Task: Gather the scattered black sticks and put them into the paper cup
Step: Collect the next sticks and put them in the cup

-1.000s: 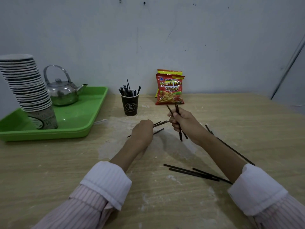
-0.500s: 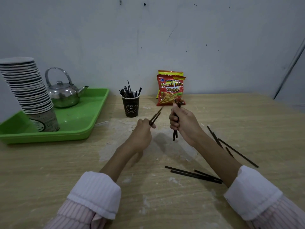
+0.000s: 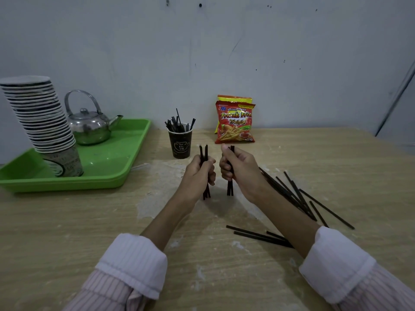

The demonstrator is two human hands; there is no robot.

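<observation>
The left hand (image 3: 197, 173) is gripping a small upright bundle of thin black sticks (image 3: 204, 153) and the right hand (image 3: 241, 173) is clutching a second bundle (image 3: 230, 189), both just in front of the dark printed paper cup (image 3: 180, 143), itself bristling with sticks. Loose sticks (image 3: 292, 196) are lying on the wooden table (image 3: 67, 232) by the right forearm (image 3: 280, 212). Likely risk: crowded bundles jamming at the rim, tipping the light cup.

Left hand (image 3: 198, 172) and right hand (image 3: 241, 169), side by side, each grip sticks (image 3: 206, 151).
</observation>
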